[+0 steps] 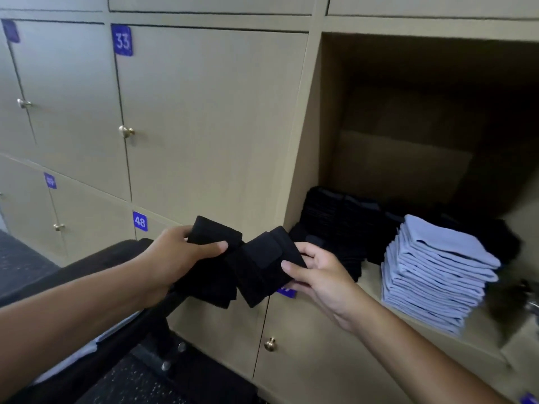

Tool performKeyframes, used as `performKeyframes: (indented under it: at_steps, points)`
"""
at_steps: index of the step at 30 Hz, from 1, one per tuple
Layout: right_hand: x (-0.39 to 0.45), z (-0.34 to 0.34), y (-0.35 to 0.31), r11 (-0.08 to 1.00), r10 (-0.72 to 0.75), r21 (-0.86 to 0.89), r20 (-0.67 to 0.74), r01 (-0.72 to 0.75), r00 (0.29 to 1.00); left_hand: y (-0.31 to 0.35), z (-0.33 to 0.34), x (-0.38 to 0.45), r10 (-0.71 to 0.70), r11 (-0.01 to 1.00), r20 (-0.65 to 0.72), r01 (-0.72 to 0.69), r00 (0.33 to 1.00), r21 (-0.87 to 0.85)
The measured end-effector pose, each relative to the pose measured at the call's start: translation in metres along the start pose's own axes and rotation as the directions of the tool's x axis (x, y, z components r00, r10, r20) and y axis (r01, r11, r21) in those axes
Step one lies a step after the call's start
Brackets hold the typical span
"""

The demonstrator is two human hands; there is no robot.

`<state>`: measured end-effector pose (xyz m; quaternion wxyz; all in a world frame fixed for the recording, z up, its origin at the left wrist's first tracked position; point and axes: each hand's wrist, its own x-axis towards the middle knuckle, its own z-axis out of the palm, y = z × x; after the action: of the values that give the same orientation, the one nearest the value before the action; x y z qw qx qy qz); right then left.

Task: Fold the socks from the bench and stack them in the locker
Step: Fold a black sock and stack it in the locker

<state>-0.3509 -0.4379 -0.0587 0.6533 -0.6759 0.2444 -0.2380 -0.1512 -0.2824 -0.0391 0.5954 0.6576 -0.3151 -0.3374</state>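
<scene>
Socks [233, 258], black and folded, sit pinched in both my hands before the open locker [320, 112]: left hand [178, 258] grips one bundle, right hand [318, 275] another, ready for stacking beside the black pile [335, 223].

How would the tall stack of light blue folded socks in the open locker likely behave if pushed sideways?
The blue stack already leans, so it would probably shear or topple. Being soft fabric, its layers would likely slide rather than move together.
</scene>
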Motion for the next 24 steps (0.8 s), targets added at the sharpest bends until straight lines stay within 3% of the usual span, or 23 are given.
performKeyframes:
  at_steps: [10,17,21,24]
  points:
    - [-0.009,-0.020,-0.002,0.990,0.029,0.142,-0.164,-0.006,0.986,0.002,0.043,-0.006,-0.008,0.992,0.072,0.016,0.997,-0.122]
    - [-0.011,-0.024,-0.005,0.990,0.014,0.134,-0.392,0.042,0.920,-0.007,0.071,-0.001,0.058,0.984,-0.086,-0.071,0.995,-0.162]
    - [-0.016,-0.026,-0.014,0.960,0.018,0.263,-0.384,0.091,0.923,-0.005,0.083,0.005,0.094,0.973,-0.155,-0.124,0.983,-0.197]
    - [-0.018,-0.024,-0.017,0.984,-0.018,0.150,-0.443,0.093,0.896,-0.004,0.089,0.010,0.102,0.964,-0.159,-0.136,0.982,-0.226]
